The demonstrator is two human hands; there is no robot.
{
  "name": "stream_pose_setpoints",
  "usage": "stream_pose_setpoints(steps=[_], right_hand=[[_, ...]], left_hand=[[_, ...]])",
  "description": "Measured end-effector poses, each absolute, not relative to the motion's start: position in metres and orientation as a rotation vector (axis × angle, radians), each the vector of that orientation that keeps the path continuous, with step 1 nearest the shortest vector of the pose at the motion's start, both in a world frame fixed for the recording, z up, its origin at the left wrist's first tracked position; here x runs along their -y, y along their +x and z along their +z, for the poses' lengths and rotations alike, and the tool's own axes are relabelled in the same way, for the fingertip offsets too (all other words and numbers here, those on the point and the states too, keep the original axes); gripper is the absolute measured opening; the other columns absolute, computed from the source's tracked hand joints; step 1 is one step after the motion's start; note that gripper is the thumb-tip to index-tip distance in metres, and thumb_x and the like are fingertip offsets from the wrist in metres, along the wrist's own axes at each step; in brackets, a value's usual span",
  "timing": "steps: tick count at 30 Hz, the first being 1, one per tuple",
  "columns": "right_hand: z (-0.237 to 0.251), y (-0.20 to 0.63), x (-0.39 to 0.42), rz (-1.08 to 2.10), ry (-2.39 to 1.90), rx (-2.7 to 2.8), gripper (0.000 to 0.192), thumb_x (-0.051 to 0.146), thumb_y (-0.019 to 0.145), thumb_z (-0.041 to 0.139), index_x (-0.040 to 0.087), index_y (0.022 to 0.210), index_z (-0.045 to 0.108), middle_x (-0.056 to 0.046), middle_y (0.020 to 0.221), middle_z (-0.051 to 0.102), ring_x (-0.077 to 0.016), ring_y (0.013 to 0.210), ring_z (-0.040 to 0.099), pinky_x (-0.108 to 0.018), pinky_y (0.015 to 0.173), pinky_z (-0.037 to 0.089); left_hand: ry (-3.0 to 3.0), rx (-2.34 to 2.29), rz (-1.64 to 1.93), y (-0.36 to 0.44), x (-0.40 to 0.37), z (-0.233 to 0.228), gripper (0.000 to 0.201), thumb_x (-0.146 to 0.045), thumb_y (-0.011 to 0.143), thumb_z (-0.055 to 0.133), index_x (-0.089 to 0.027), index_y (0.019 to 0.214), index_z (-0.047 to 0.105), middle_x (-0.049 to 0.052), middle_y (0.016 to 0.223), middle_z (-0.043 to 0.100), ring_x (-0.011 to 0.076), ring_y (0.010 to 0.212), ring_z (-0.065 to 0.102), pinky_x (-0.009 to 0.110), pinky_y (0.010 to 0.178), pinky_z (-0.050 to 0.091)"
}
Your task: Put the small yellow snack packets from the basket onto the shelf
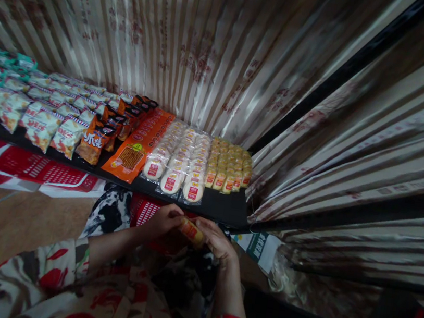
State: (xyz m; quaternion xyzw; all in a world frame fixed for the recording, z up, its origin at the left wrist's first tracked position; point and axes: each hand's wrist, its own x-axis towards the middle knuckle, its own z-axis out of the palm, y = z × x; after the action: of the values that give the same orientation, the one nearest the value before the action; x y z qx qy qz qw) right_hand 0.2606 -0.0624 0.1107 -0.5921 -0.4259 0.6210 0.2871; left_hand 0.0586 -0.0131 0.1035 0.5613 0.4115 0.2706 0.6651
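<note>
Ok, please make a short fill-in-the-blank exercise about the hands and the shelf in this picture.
1. Both hands, left and right, hold one small ____ between them.
2. The round white cakes lie on a ____ shelf.
3. The long flat packet left of the cakes is ____.

Missing words: packet; black; orange

a small orange-red packet with a yellow patch [191, 231] is lying tilted, its left end higher, between the fingers of the left hand [164, 219] and the right hand [216, 239], just below the front edge of the black shelf.
</note>
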Motion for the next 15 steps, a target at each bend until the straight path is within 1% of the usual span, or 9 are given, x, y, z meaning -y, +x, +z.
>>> stream_pose_setpoints(steps=[2, 6, 9, 12, 15], right_hand=[[0.109, 0.264, 0.062, 1.691, -1.548, 1.128, 0.064, 0.072, 0.066, 0.063, 0.016, 0.097, 0.066, -0.005, 0.085, 0.068, -0.0181, 0.075, 0.062, -0.026, 0.063, 0.046], [0.109, 0.27, 0.061, 1.681, -1.471, 1.107, 0.055, 0.063, 0.071, 0.067, 0.016, 0.099, 0.066, -0.003, 0.084, 0.068, -0.0151, 0.073, 0.06, -0.025, 0.064, 0.044], [0.115, 0.272, 0.06, 1.67, -1.416, 1.044, 0.052, 0.06, 0.071, 0.07, 0.016, 0.099, 0.065, -0.003, 0.086, 0.068, -0.0141, 0.073, 0.06, -0.025, 0.068, 0.044], [0.123, 0.274, 0.06, 1.601, -1.43, 1.033, 0.053, 0.061, 0.069, 0.07, 0.017, 0.098, 0.064, -0.004, 0.086, 0.069, -0.0144, 0.074, 0.061, -0.025, 0.069, 0.044], [0.129, 0.279, 0.061, 1.514, -1.474, 1.095, 0.055, 0.065, 0.07, 0.067, 0.017, 0.096, 0.064, -0.004, 0.085, 0.069, -0.0158, 0.075, 0.061, -0.026, 0.07, 0.045]], left_hand=[[1.281, -0.923, 0.637, 0.063, 0.009, 0.104, 0.019, -0.031, 0.075, 0.058, -0.017, 0.087, 0.059, -0.001, 0.073, 0.062, 0.0132, 0.068, 0.057, 0.024, 0.064, 0.044], [1.335, -0.947, 0.656, 0.075, 0.0, 0.111, 0.011, -0.02, 0.074, 0.056, -0.015, 0.083, 0.06, -0.001, 0.071, 0.059, 0.0112, 0.067, 0.055, 0.021, 0.063, 0.042], [1.349, -0.984, 0.614, 0.086, -0.005, 0.122, 0.013, -0.018, 0.076, 0.052, -0.015, 0.084, 0.061, -0.003, 0.067, 0.056, 0.0099, 0.06, 0.053, 0.021, 0.058, 0.041], [1.377, -0.991, 0.595, 0.098, -0.009, 0.131, 0.017, -0.017, 0.077, 0.048, -0.016, 0.089, 0.06, -0.004, 0.064, 0.054, 0.0092, 0.052, 0.051, 0.021, 0.053, 0.041], [1.505, -1.0, 0.602, 0.107, -0.013, 0.138, 0.017, -0.017, 0.077, 0.047, -0.016, 0.088, 0.061, -0.002, 0.069, 0.057, 0.0102, 0.056, 0.053, 0.022, 0.057, 0.043]])
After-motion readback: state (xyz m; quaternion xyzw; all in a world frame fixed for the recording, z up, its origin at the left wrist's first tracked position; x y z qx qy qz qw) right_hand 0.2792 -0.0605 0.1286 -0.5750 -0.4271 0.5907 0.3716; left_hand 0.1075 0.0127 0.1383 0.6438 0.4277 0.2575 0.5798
